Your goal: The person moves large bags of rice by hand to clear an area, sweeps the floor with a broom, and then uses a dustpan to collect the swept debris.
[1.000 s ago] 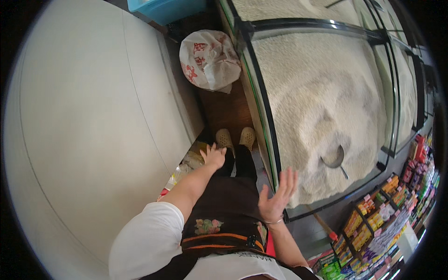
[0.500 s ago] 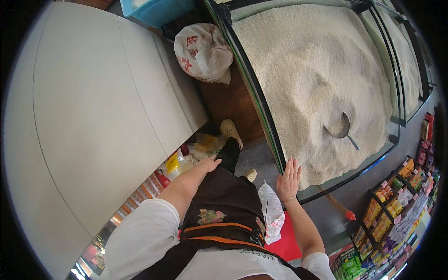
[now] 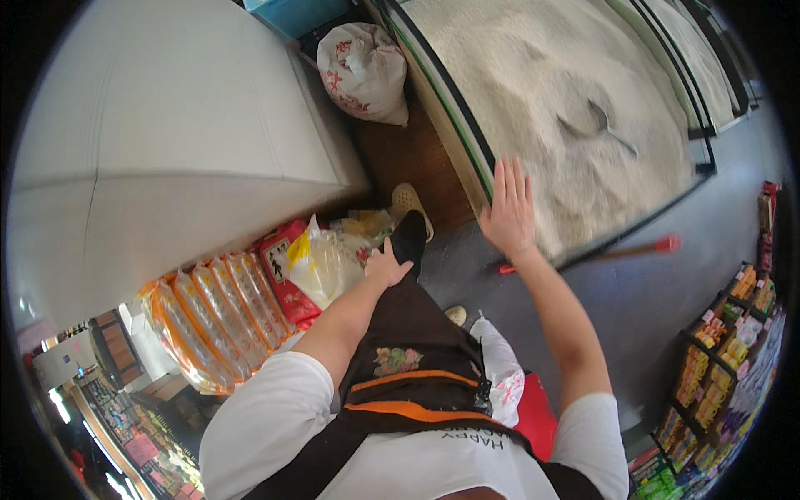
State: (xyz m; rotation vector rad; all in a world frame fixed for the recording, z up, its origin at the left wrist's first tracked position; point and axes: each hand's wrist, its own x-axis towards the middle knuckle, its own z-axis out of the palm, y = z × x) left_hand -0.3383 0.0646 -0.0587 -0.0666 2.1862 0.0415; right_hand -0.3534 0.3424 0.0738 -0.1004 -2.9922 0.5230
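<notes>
My right hand (image 3: 510, 212) lies flat with its fingers stretched out over the near corner of a glass-walled bin, at the black rim (image 3: 461, 108). White rice-like grain (image 3: 542, 100) fills this bin. Partly sunk in it, beyond my fingertips, is a metal scoop (image 3: 612, 137) with its handle pointing right. My left hand (image 3: 387, 265) holds nothing; its fingers are apart, low over my dark trouser leg (image 3: 408, 242) and just right of a clear and yellow plastic bag (image 3: 325, 267).
A large white cabinet (image 3: 183, 117) takes up the left. Below it stand orange-edged clear packs (image 3: 225, 308) and a red pack (image 3: 287, 287). A white sack (image 3: 364, 71) stands between cabinet and bin, another sack (image 3: 500, 358) beside my leg. Shelves of packaged goods (image 3: 717, 358) stand at right.
The view has shifted, bringing the packs under the cabinet into sight. My right hand has reached farther forward along the bin's rim. My left hand has moved slightly forward, its fingers now more spread.
</notes>
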